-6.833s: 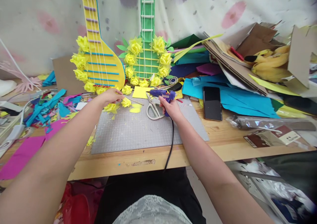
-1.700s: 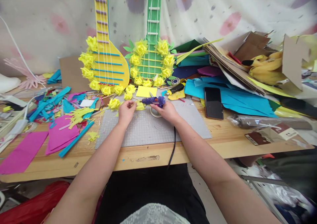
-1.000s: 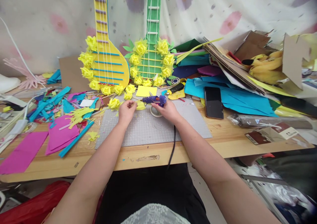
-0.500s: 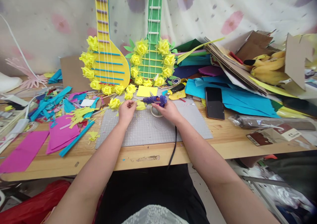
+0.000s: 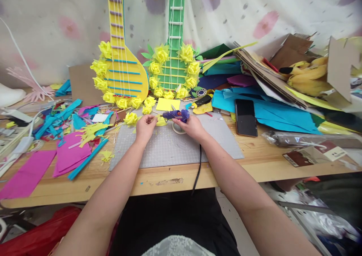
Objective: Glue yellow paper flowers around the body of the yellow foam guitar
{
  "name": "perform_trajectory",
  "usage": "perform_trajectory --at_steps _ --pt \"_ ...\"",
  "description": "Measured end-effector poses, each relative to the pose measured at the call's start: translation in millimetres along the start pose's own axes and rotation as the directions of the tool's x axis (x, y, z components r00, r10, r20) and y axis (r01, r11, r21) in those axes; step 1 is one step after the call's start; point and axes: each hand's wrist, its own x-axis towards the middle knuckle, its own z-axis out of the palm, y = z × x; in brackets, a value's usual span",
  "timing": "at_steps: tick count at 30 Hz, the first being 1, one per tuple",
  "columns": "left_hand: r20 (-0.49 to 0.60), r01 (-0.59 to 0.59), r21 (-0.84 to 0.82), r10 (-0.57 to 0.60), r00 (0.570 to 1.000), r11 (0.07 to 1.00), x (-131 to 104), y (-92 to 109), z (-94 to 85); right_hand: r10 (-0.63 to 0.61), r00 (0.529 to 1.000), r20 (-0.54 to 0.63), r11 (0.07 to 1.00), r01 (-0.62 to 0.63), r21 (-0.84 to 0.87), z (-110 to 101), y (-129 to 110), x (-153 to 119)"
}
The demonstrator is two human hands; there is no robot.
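My right hand (image 5: 195,127) is wrapped around a blue-purple hot glue gun (image 5: 177,115), its nozzle pointing left. A black cord hangs from below that hand over the table edge. Pinched at the fingertips of my left hand (image 5: 145,127) is a small yellow paper piece (image 5: 161,121), close under the nozzle; the fingers hide part of it. Both hands are above a grey cutting mat (image 5: 169,154). A roll of tape (image 5: 178,129) lies partly hidden behind the glue gun. Yellow paper flowers (image 5: 131,118) lie just beyond my left hand.
A yellow paper guitar (image 5: 130,65) and a green one (image 5: 174,69), both flower-trimmed, stand at the back. Paper scraps (image 5: 70,150) cover the left side. On the right are a phone (image 5: 246,117), blue sheets (image 5: 283,116) and stacked cardboard (image 5: 266,71). A yellow square (image 5: 167,104) lies behind the mat.
The glue gun has shifted very slightly left, and my left hand slightly right. Both grips look the same.
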Motion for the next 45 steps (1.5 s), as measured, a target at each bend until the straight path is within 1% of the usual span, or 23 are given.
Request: perform_trajectory --at_steps 5,8,10,11,13,15,17,20,24,27,29,32,34,36,38,39,40,42,43,45 --pt "0.005 0.006 -0.038 -0.006 1.0 0.999 -1.3 4.6 0.4 -0.001 1.0 -0.029 1.0 0.001 -0.01 -3.4 1.6 0.7" --pt "0.018 0.049 -0.086 -0.047 0.999 0.995 -3.8 11.5 0.4 0.023 0.997 -0.068 1.0 -0.024 -0.005 -5.1 6.2 2.1" --pt "0.005 0.066 -0.119 -0.066 0.998 0.991 -3.9 16.3 -1.7 0.049 0.994 -0.098 0.999 -0.05 -0.005 -5.8 9.9 3.3" --pt "-0.02 0.058 -0.133 -0.061 0.998 0.989 -2.7 18.4 -3.7 0.065 0.992 -0.113 0.998 -0.066 -0.008 -6.1 11.3 3.8" --pt "-0.115 0.009 -0.161 -0.028 0.993 0.987 2.7 21.9 -9.8 0.098 0.986 -0.136 0.995 -0.101 -0.011 -6.8 12.6 4.5" --pt "-0.214 -0.045 -0.178 0.006 0.977 0.983 11.8 24.9 -17.6 0.128 0.981 -0.148 0.991 -0.13 -0.005 -7.6 12.2 4.7" --pt "-0.236 -0.05 -0.182 0.005 0.972 0.982 23.0 28.2 -25.3 0.144 0.977 -0.156 0.989 -0.145 0.002 -8.3 11.2 4.7" --pt "-0.171 0.048 -0.182 -0.08 0.982 0.982 39.7 33.9 -33.2 0.16 0.971 -0.179 0.987 -0.16 0.011 -9.0 11.2 5.1" --pt "-0.076 0.195 -0.098 -0.202 0.976 0.976 53.7 43.1 -34.0 0.168 0.967 -0.193 0.986 -0.162 0.045 -9.6 13.7 5.9" --pt "0.002 0.294 -0.023 -0.294 0.956 0.956 52.8 53.0 -31.1 0.168 0.965 -0.203 0.985 -0.158 0.068 -10.0 14.0 5.4" --pt "0.055 0.35 -0.015 -0.349 0.936 0.937 47.5 60.3 -30.3 0.155 0.965 -0.21 0.987 -0.142 0.076 -9.9 13.4 4.6" --pt "0.104 0.374 -0.02 -0.37 0.923 0.927 38.4 68.6 -32.5 0.139 0.967 -0.212 0.99 -0.126 0.07 -9.3 12.7 3.5" --pt "0.111 0.336 0.019 -0.336 0.935 0.942 34.5 70.1 -36.0 0.139 0.967 -0.214 0.989 -0.127 0.068 -9.1 12.4 3.3" --pt "0.102 0.24 0.07 -0.246 0.964 0.968 32.8 67.9 -40.2 0.142 0.966 -0.218 0.989 -0.129 0.074 -9.3 12.1 3.2" --pt "0.075 0.084 0.169 -0.098 0.992 0.982 32.1 62.2 -44.0 0.146 0.964 -0.224 0.988 -0.132 0.076 -9.6 11.6 3.3" --pt "0.055 -0.012 0.249 -0.001 0.998 0.968 31.6 58.4 -45.5 0.148 0.963 -0.225 0.988 -0.135 0.072 -9.7 11.5 3.3" --pt "0.041 -0.111 0.346 0.103 0.994 0.932 30.9 54.3 -46.6 0.152 0.962 -0.226 0.988 -0.141 0.065 -9.6 11.4 3.3" --pt "0.06 -0.278 0.537 0.293 0.954 0.796 29.3 45.4 -47.3 0.154 0.962 -0.224 0.988 -0.147 0.048 -9.4 11.4 3.1" --pt "0.087 -0.335 0.61 0.359 0.929 0.718 28.7 40.9 -47.0 0.15 0.963 -0.224 0.989 -0.144 0.046 -9.2 11.5 3.0" --pt "0.156 -0.402 0.707 0.427 0.891 0.581 28.7 32.6 -45.2 0.137 0.964 -0.228 0.99 -0.127 0.058 -9.0 11.6 2.7"
